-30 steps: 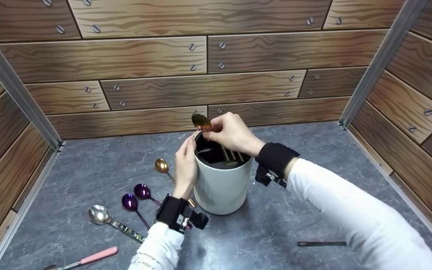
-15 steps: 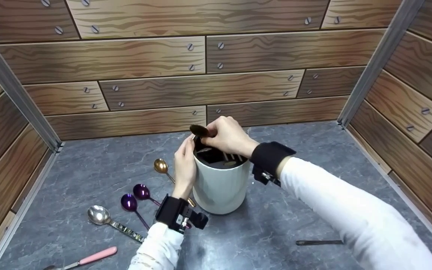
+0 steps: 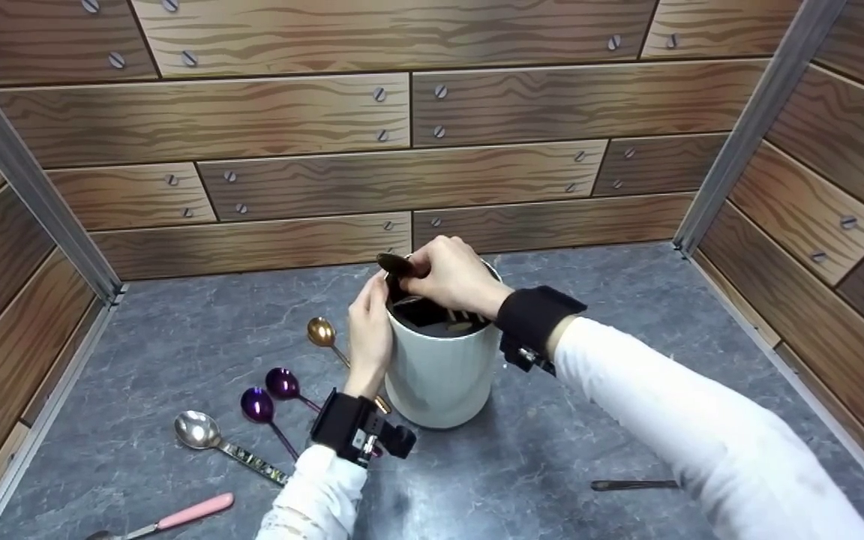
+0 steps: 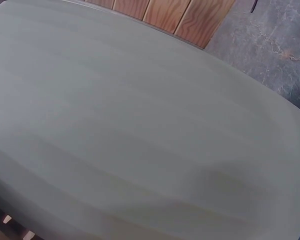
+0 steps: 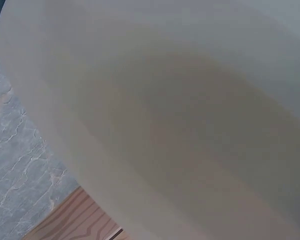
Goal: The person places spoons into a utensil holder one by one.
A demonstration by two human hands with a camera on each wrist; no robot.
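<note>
A white cylindrical utensil holder (image 3: 439,375) with a dark divided inside stands in the middle of the head view. My left hand (image 3: 370,330) lies against its left side, fingers extended up to the rim. Over the back left of the opening, my right hand (image 3: 454,277) pinches a spoon (image 3: 393,263) just below its dark, gold-tinted bowl. The spoon's handle is hidden by the hand and the holder. Several slim handles and another spoon bowl (image 3: 460,327) show inside. The holder's pale wall (image 4: 140,110) fills most of the left wrist view, and the right wrist view too.
Left of the holder lie a gold spoon (image 3: 321,331), two purple spoons (image 3: 257,405) and a silver spoon with patterned handle (image 3: 197,430). A pink-handled utensil (image 3: 196,510) lies front left. A dark handle (image 3: 631,485) pokes out by the right sleeve. Wood-patterned walls (image 3: 327,112) enclose the table.
My right hand has moved down and slightly left, lowering the spoon so its bowl sits near the rim. The left hand has stayed against the holder.
</note>
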